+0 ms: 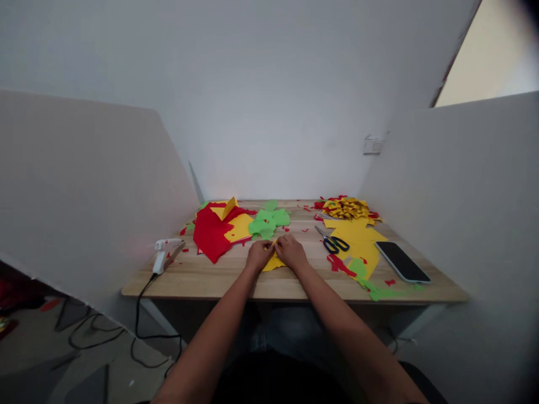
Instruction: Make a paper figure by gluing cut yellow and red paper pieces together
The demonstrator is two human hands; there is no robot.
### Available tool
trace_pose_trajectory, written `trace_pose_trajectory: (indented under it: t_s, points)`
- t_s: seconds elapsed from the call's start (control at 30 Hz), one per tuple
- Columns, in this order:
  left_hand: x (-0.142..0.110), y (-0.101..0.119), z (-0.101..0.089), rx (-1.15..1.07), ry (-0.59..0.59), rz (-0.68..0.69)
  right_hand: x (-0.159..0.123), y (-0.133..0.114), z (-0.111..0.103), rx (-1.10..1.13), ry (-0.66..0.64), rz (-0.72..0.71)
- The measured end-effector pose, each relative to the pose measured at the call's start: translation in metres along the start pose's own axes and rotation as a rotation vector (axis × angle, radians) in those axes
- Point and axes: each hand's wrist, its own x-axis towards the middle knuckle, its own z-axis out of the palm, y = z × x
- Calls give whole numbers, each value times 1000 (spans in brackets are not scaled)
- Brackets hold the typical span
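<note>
A small yellow piece of felt or paper (pixel 274 264) lies at the table's front middle, under and between my hands. My left hand (pixel 258 255) pinches its left upper side. With bent fingers, my right hand (pixel 290 251) grips the same piece from the right, and the fingertips of both hands nearly meet. Green cut pieces (pixel 269 220) lie just beyond my hands. To the right rest scissors (pixel 334 242) with dark handles, partly on a large yellow sheet (pixel 356 238).
Left are a red sheet (pixel 213 233) and a corded white glue gun (pixel 160 255). At the back right sits a pile of folded yellow and red pieces (pixel 347 209). A phone (pixel 402 261) lies near the right edge. Partitions (pixel 84 185) flank the wooden table (pixel 227 280).
</note>
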Motion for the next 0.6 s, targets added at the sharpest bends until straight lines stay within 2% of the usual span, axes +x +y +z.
trace_pose_trajectory:
  t_s: [0.33,0.6]
  points:
    - [2,-1,0,32,-28,-2,2,-3,3,-60,-13,51]
    - [-1,1,1,55,-31,2,3,-6,3,-92,-48,27]
